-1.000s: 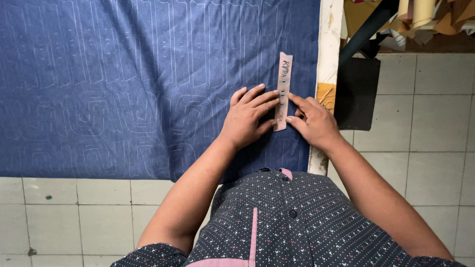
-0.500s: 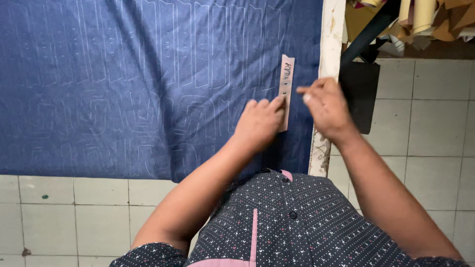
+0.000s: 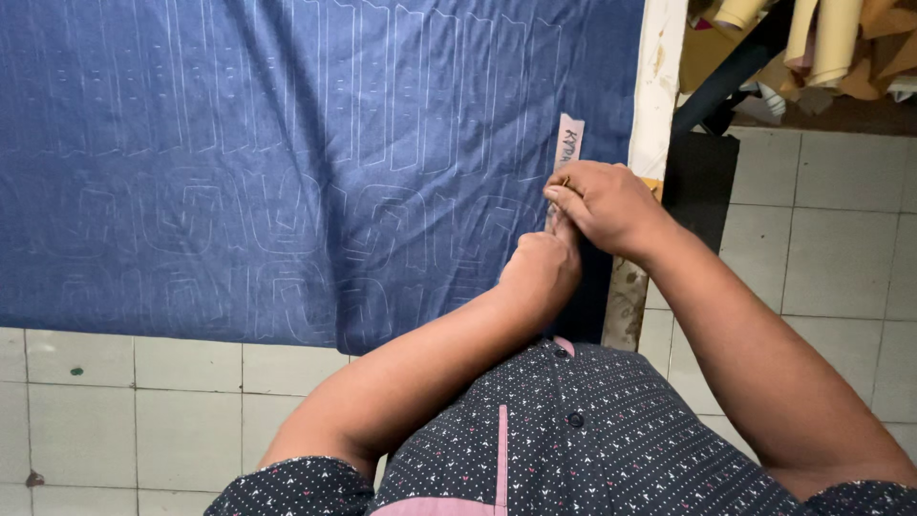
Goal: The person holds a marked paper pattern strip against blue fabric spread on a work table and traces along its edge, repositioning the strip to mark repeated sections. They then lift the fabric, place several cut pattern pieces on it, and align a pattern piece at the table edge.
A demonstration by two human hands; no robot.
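Both hands on the strip point(image 3: 567, 143) at the cloth's point(image 3: 287, 162) right edge.
Right hand point(image 3: 604, 205) pinches it, left hand point(image 3: 540, 272) curls against its lower end — chalk outlines cover the cloth, none cut.

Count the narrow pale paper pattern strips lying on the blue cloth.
1. The narrow pale paper pattern strip lies near the blue cloth's right edge, its lower end under the right hand and left hand; others may be hidden.

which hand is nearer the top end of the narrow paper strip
Right. The right hand lies over the paper strip just below its top end; the left hand sits lower, at its bottom end.
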